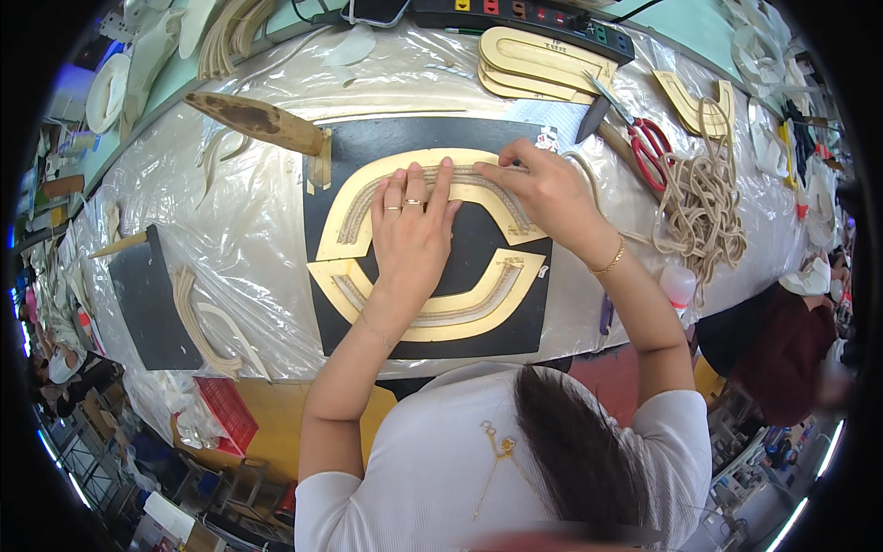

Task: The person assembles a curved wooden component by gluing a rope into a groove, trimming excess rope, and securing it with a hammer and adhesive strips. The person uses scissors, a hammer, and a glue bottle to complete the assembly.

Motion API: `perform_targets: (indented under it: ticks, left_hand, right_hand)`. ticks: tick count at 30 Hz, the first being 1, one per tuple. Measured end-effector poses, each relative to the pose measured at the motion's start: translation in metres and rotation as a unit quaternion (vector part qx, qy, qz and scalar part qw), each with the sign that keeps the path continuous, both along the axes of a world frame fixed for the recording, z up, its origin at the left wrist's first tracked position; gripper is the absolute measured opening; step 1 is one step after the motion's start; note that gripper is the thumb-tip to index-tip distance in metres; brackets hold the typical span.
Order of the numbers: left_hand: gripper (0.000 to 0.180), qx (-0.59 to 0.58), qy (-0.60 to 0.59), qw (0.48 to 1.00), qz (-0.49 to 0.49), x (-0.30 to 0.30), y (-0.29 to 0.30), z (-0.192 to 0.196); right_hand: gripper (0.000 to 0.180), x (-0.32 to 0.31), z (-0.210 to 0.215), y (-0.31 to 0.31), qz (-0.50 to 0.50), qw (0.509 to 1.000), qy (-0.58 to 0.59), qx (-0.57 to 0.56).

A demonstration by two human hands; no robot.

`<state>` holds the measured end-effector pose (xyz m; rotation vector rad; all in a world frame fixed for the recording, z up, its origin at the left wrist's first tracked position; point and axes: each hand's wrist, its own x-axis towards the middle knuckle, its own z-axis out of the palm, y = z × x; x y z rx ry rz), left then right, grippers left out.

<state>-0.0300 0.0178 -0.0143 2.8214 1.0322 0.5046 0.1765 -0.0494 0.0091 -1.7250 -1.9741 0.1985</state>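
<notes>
A cream, arch-shaped template (341, 204) lies on a black board (328, 145), with rows of beige cord (353, 217) set along its curved channel. My left hand (411, 225) rests flat on the arch, its fingers spread over the cord. At the top of the arch, my right hand (549, 189) pinches the cord between thumb and fingertips. From behind that hand a loose length runs right to a tangled heap of cord (704, 216). Nearer to me, a second curved template (504, 308) also holds cord in its channel; my left forearm crosses over it.
Red-handled scissors (649, 147) and a hammer (614, 138) lie right of the board. Stacked templates (529, 60) sit behind, near a power strip (524, 20). A pointed wooden piece (253, 121) overlaps the board's far left corner. Cord strips (195, 322) lie beside a dark panel (152, 299) at left.
</notes>
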Motion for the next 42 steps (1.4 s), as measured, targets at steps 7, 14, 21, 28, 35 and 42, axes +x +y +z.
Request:
perform_targets:
  ticks: [7, 14, 21, 28, 35, 42]
  left_hand:
    - [0.045, 0.029, 0.053, 0.998, -0.008, 0.003, -0.001, 0.001]
    - [0.051, -0.012, -0.014, 0.999, -0.044, 0.009, 0.002, 0.009]
    - [0.044, -0.046, -0.069, 0.994, -0.067, 0.028, 0.018, 0.004]
    - [0.042, 0.022, 0.009, 0.998, -0.06, 0.032, 0.013, 0.002]
    - [0.04, 0.009, 0.01, 0.999, -0.053, 0.033, 0.014, 0.006]
    - [0.042, 0.037, 0.058, 0.995, -0.072, 0.034, 0.015, 0.009]
  right_hand:
    - [0.041, -0.008, -0.002, -0.008, -0.016, 0.999, -0.009, -0.037]
    - [0.055, -0.025, 0.008, -0.017, -0.061, 0.988, -0.066, -0.121]
    - [0.05, -0.003, 0.007, -0.006, -0.106, 0.993, -0.026, -0.038]
    - [0.046, 0.007, 0.002, -0.016, -0.104, 0.994, 0.009, -0.031]
    - [0.042, 0.002, 0.007, -0.018, -0.093, 0.993, 0.021, -0.07]
    - [0.043, -0.001, 0.007, -0.019, -0.1, 0.991, -0.023, -0.089]
